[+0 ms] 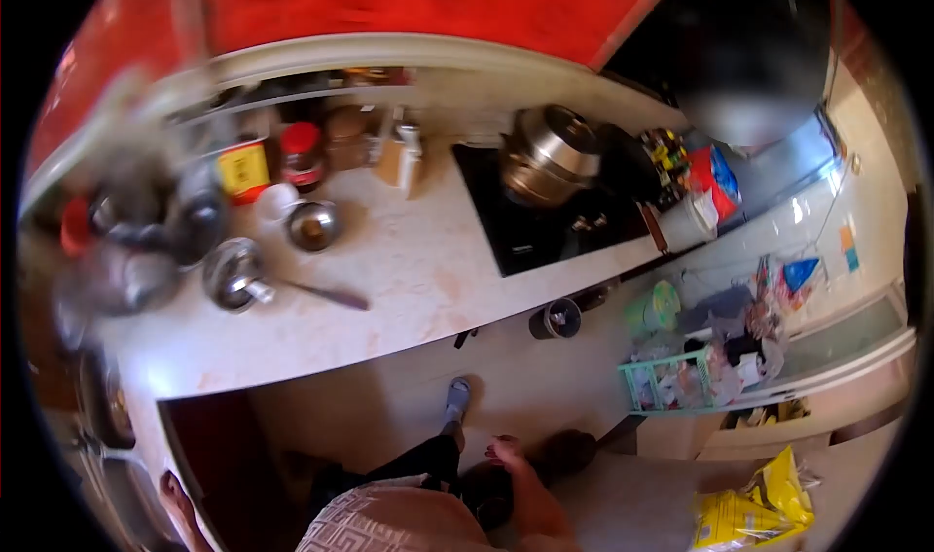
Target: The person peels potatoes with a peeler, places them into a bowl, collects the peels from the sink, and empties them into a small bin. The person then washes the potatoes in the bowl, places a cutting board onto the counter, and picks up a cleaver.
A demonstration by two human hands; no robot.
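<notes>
At the lower left, my left hand [175, 498] rests by the counter's edge near the sink, its fingers only partly in view. My right hand [506, 452] hangs over the floor at the bottom centre, fingers apart and nothing in them. On the pale counter [389, 250] stand a small steel bowl [312, 226] with brown contents and a larger steel bowl [233, 275]. A long-handled utensil [336, 295] lies beside them. Behind are a red-lidded jar [302, 153] and a yellow box [243, 172]. A large metal pot [552, 155] sits on the black stove.
A dark bin [556, 320] stands on the floor beyond the counter's front edge. To the right are a green basket [666, 382] holding several items and a yellow bag [754, 513]. The sink [109, 401] is at the far left.
</notes>
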